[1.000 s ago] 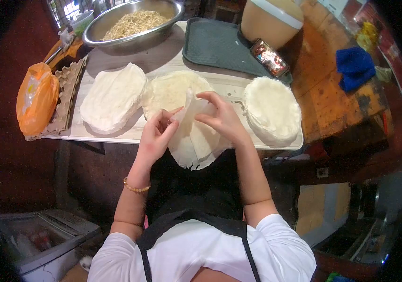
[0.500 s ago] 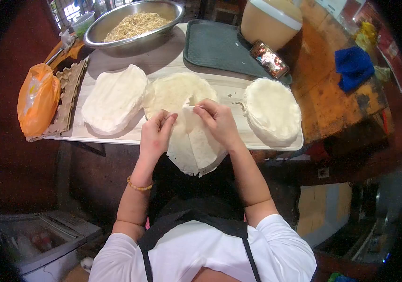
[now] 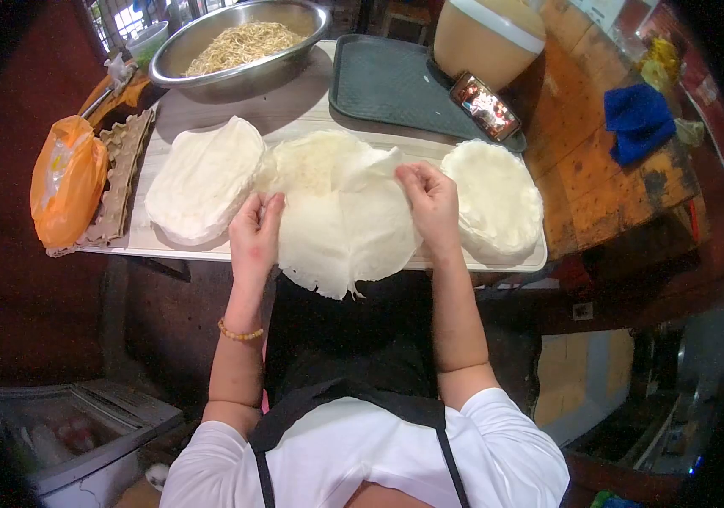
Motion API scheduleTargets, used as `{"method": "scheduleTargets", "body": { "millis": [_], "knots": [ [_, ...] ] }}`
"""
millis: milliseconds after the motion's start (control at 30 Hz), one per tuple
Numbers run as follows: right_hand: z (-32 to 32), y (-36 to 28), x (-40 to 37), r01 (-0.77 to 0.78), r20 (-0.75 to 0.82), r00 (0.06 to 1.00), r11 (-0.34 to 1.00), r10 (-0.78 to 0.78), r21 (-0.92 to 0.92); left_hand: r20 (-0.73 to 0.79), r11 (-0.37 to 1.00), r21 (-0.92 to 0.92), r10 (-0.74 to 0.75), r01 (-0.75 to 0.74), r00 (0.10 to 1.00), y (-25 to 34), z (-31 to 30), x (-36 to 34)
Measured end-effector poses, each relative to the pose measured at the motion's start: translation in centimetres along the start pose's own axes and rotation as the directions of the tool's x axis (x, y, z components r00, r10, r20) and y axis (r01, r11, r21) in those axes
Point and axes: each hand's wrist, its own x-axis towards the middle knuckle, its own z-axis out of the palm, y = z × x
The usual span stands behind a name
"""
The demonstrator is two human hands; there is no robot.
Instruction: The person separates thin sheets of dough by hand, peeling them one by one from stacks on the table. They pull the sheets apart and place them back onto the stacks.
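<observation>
A thin, translucent off-white round sheet point(image 3: 336, 229) is held spread out at the centre of the frame, its lower edge torn and hung over the near edge of the pale wood-patterned tabletop point(image 3: 294, 125). Its left edge is pinched between the thumb and curled fingers of the left hand point(image 3: 256, 224), while its upper right edge, which is slightly folded, is gripped by the closed fingertips of the right hand point(image 3: 432, 199). A cream-coloured stack of round sheets point(image 3: 294, 161) is partly covered by it from below. At centre left, a thick white oval stack point(image 3: 207, 179) is set just beside the cream one; at centre right, another white round stack point(image 3: 493, 195) is partly hidden by the right hand. The upper left is occupied by a wide steel bowl point(image 3: 294, 59) filled with pale bean sprouts point(image 3: 239, 46). At upper centre, a dark grey-green tray point(image 3: 387, 85) is seen, with a lit black phone point(image 3: 486, 106) leaned against a beige jug with a white band point(image 3: 489, 38). At far left, a grey cardboard egg tray point(image 3: 121, 173) is partly overlapped by an orange plastic bag point(image 3: 66, 182). A blue cloth point(image 3: 638, 124) is placed on the brown wooden table point(image 3: 590, 169) at upper right.
</observation>
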Motion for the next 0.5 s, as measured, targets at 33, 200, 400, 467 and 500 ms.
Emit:
{"method": "scheduleTargets", "body": {
  "millis": [33, 200, 400, 467, 500],
  "knots": [
    [0.3, -0.6, -0.1, -0.015, 0.063, 0.998, 1.0, 0.015, 0.003, 0.002, 1.0, 0.0, 0.016, -0.016, 1.0, 0.4, 0.1, 0.0],
    [2.8, -3.2, -0.1, 0.019, 0.245, 0.969, 1.0, -0.013, -0.023, 0.064, 0.992, 0.099, 0.078, -0.084, 0.995, 2.2, -0.4, 0.2],
    [5.0, -5.8, -0.8, 0.355, 0.678, 0.682, 0.934, -0.275, 0.022, 0.217, 0.891, 0.019, 0.44, -0.454, 0.872, 5.5, -1.9, 0.2],
    [5.2, -5.2, -1.4, 0.223, 0.631, 0.741, 0.97, -0.231, 0.093, 0.502, 0.866, 0.147, 0.351, -0.478, 0.79, 4.8, -3.3, 0.9],
    [4.4, -6.1, -1.6, 0.286, 0.59, 0.777, 0.958, -0.221, -0.018, 0.4, 0.837, 0.146, 0.437, -0.527, 0.805, 5.0, -3.0, 0.9]
  ]
}}
